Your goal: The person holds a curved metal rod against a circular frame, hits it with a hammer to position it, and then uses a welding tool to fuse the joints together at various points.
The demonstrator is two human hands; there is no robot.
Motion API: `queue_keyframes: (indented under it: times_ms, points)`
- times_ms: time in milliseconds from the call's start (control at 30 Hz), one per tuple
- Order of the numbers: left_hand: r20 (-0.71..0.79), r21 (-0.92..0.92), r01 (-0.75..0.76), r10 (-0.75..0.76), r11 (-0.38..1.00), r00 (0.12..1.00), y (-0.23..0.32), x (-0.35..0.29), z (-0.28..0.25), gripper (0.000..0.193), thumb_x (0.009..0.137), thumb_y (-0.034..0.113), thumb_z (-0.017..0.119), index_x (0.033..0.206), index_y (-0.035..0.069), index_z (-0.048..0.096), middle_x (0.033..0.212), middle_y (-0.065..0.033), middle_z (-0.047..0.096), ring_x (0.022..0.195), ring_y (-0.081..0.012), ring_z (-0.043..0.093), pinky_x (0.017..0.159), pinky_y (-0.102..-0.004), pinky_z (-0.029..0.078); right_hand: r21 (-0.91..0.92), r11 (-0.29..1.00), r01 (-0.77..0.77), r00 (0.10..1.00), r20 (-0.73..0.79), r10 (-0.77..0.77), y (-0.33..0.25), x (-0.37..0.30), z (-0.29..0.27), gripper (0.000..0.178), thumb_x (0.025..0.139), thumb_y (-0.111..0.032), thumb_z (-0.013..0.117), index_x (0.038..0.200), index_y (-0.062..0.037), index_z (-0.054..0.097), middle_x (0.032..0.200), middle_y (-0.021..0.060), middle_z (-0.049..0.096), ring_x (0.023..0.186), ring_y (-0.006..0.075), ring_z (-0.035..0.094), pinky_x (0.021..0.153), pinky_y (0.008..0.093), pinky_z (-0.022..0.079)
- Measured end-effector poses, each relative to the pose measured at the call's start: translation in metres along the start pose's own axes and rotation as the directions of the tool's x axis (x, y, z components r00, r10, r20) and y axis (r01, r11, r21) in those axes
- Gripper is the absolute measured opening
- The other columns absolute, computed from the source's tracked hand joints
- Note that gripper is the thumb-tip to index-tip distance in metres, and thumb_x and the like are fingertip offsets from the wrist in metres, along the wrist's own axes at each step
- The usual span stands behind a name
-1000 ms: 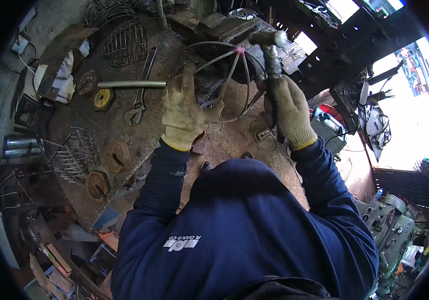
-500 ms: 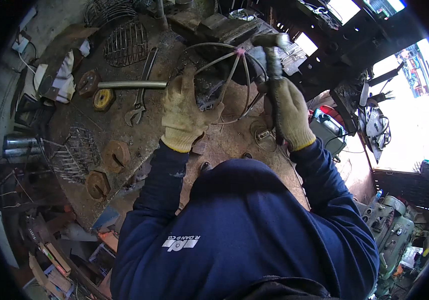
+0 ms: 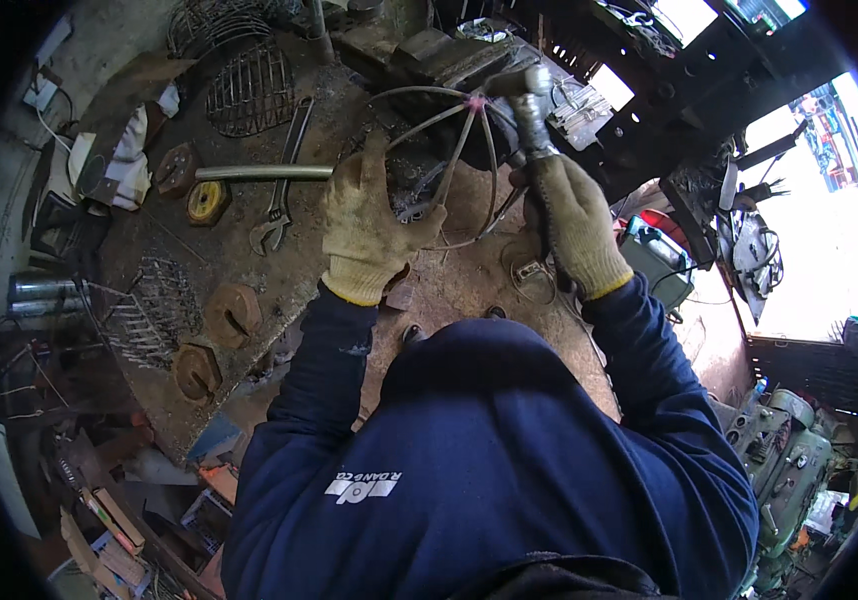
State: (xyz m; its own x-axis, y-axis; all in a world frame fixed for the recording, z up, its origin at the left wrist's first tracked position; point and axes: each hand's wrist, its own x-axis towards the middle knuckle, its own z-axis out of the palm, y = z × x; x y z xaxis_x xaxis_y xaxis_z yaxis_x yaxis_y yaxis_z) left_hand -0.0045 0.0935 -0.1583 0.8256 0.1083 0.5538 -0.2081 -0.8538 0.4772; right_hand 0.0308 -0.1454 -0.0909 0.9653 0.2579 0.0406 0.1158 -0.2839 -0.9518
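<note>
My left hand (image 3: pixel 369 225), in a worn tan glove, grips the near rim of a round wire frame (image 3: pixel 449 160) with spokes that meet at a glowing pink joint near its far edge. My right hand (image 3: pixel 579 225), also gloved, is closed around the grey handle of a welding tool (image 3: pixel 529 115) whose head touches that joint. The frame lies tilted on a rusty metal workbench (image 3: pixel 459 290). My dark blue sleeves and hood fill the lower middle of the view.
Left of the frame lie a steel pipe (image 3: pixel 264 172), a wrench (image 3: pixel 274 220), a yellow disc (image 3: pixel 207 200), round rusty discs (image 3: pixel 234 312) and wire grilles (image 3: pixel 249 85). A green box (image 3: pixel 659 260) sits right of the bench. Machinery (image 3: pixel 789 450) stands at lower right.
</note>
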Motion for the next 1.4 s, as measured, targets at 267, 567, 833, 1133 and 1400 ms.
queue_keyframes:
  times_ms: [267,567,833,1133,1400]
  points:
    - [-0.023,0.032,-0.007,0.008,0.999,1.0,-0.002,-0.003,-0.001,0.11,0.064,0.043,0.088,0.153,0.006,0.036,0.119,-0.0227,0.055,0.109,-0.041,0.057,0.09,-0.0544,0.051,-0.048,0.996,-0.077,0.997,0.001,0.077,-0.01,-0.005,-0.001,0.045,0.108,-0.041,0.046,0.112,-0.0015,0.069,0.083,0.0064,0.064,0.072,0.0115,0.058,0.066,0.0286,0.048]
    - [-0.041,0.064,-0.043,0.046,0.997,0.998,-0.007,-0.005,0.003,0.107,0.066,0.045,0.087,0.152,0.005,0.037,0.12,-0.0239,0.053,0.109,-0.0412,0.057,0.089,-0.0549,0.051,0.142,0.987,-0.081,0.997,-0.002,0.082,-0.019,-0.011,-0.001,0.042,0.109,-0.039,0.047,0.105,-0.0034,0.069,0.071,-0.001,0.057,0.056,0.0069,0.05,0.051,0.0256,0.041]
    - [-0.055,0.047,-0.068,0.071,0.997,0.996,-0.007,-0.001,0.004,0.108,0.065,0.043,0.087,0.152,0.006,0.036,0.117,-0.0233,0.053,0.104,-0.0414,0.057,0.087,-0.0546,0.051,0.01,0.989,-0.149,0.989,0.015,0.149,-0.021,-0.01,-0.002,0.047,0.108,-0.042,0.047,0.107,-0.0001,0.069,0.083,0.0062,0.065,0.074,0.0143,0.059,0.07,0.033,0.048]
    - [-0.069,0.047,-0.04,0.043,0.998,0.997,-0.003,-0.002,0.002,0.107,0.064,0.042,0.086,0.151,0.006,0.037,0.116,-0.0242,0.055,0.105,-0.0427,0.058,0.087,-0.0547,0.051,-0.107,0.987,-0.118,0.993,0.008,0.12,-0.019,-0.008,-0.002,0.046,0.107,-0.042,0.047,0.112,0.0001,0.066,0.087,0.014,0.067,0.083,0.024,0.064,0.079,0.0383,0.05]
    - [-0.022,0.031,-0.028,0.029,0.999,0.999,-0.005,-0.002,0.003,0.111,0.063,0.043,0.087,0.153,0.007,0.034,0.116,-0.0237,0.055,0.107,-0.0432,0.058,0.09,-0.0563,0.05,-0.167,0.986,0.013,0.999,-0.042,-0.021,-0.014,-0.009,-0.002,0.042,0.108,-0.038,0.046,0.11,-0.0005,0.066,0.084,0.0147,0.065,0.078,0.0263,0.061,0.075,0.0391,0.048]
